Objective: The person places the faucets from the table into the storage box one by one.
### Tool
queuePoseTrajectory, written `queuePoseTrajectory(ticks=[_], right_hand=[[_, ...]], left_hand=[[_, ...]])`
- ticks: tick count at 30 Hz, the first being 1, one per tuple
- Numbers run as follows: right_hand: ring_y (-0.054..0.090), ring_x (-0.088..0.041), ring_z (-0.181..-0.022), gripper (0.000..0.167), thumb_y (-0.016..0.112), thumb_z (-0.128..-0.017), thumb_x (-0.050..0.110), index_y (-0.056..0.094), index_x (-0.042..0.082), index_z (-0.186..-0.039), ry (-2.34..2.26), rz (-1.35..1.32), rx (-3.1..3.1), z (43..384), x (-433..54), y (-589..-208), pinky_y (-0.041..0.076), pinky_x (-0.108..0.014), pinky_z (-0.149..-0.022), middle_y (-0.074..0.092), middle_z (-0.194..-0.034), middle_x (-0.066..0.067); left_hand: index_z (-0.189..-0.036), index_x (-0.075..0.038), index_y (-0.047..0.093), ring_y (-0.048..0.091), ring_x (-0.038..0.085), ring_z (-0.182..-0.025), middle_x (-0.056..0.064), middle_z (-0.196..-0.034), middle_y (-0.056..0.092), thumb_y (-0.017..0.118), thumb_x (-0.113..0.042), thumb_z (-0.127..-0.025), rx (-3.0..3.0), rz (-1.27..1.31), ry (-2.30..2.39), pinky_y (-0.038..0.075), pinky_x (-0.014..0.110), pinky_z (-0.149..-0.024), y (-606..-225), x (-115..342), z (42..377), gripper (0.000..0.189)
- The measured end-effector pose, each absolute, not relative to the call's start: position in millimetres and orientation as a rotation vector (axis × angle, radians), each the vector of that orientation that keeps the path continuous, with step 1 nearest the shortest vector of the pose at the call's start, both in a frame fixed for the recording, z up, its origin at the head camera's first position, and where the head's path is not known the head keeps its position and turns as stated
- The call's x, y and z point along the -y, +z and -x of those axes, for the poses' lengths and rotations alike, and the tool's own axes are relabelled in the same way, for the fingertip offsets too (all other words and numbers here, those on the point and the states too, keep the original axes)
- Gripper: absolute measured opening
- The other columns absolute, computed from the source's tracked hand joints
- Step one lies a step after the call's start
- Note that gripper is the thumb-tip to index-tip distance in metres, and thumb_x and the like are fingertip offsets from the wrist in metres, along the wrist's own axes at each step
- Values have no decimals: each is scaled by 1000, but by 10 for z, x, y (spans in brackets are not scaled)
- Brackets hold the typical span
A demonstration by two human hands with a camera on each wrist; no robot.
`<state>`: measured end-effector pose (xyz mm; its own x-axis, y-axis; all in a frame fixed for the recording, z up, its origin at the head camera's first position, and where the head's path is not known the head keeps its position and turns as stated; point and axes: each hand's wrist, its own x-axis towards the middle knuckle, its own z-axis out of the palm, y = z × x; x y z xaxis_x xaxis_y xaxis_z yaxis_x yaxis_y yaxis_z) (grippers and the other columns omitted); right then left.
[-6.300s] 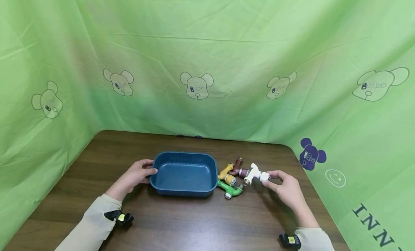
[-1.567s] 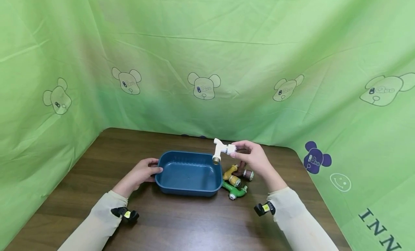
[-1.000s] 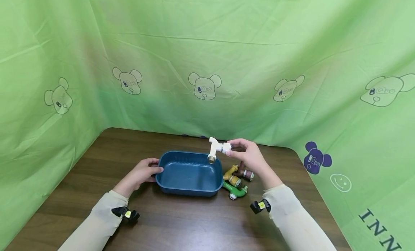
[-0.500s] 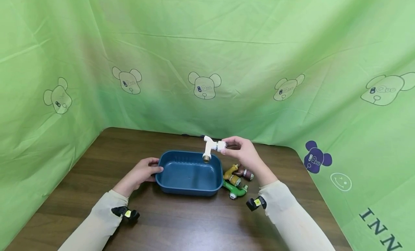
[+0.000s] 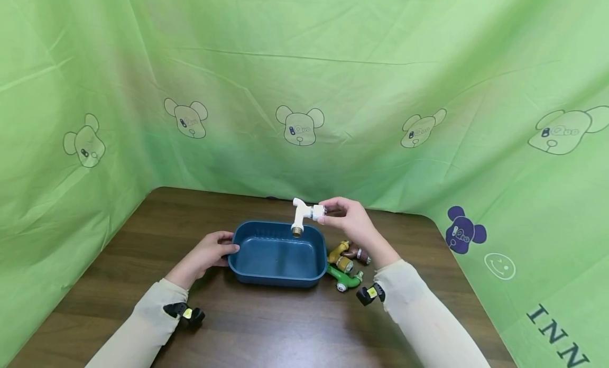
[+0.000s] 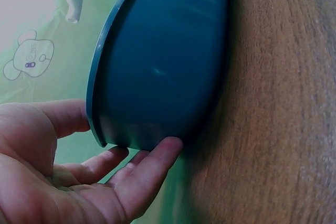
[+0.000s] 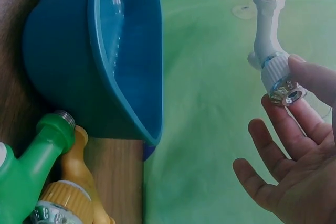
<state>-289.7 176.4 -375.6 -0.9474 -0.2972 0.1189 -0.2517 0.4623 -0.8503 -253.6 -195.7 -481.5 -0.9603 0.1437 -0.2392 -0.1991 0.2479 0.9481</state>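
Note:
A white faucet [image 5: 302, 215] with a brass threaded end hangs over the back right part of the blue plastic basin [image 5: 278, 278]. My right hand [image 5: 349, 219] pinches its ribbed white knob between thumb and fingers; the right wrist view shows the knob [image 7: 276, 72] at the thumb tip. At the basin's left end, my left hand [image 5: 209, 254] grips the rim, thumb over the edge and fingers against the outer wall, as the left wrist view also shows on the basin wall [image 6: 157, 72]. The basin stands upright on the table with nothing inside.
Right of the basin lie a yellow faucet [image 5: 339, 254], a green faucet [image 5: 344, 279] and a brown faucet [image 5: 360, 253], close together. They rest on the brown wooden table [image 5: 266, 325]. A green cloth [image 5: 228, 66] with bear drawings surrounds the table's back and sides.
The right hand has lifted the white faucet from beside the other faucets and carried it left over the basin. In the last second it drifted further left. The left hand keeps its grip.

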Motion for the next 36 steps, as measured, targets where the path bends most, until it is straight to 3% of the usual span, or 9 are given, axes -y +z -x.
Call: queuePoseTrajectory(ticks=[29,36], right_hand=[[70,-25,-103,40,86,-84,21,71,12,-120,-1543,530,-2587,2973,-1475,-3793,58,-38,-89,73,-114,-9],[70,-30,-103,38,86,-84,19,72,11,-119,-1536,558,-2587,2970,-1420,-3812,59,-37,-85,73,-111,-10]], left_hand=[[-146,7,45,67,33,-112,27,-139,55,63,-12,-102,-2234,51,1782,62,48,-85,-4800,1957,2521,52],[-146,7,45,67,33,-111,26,-139,56,63,-11,-101,-2239,60,1782,62,48,-85,-4783,1947,2520,52]])
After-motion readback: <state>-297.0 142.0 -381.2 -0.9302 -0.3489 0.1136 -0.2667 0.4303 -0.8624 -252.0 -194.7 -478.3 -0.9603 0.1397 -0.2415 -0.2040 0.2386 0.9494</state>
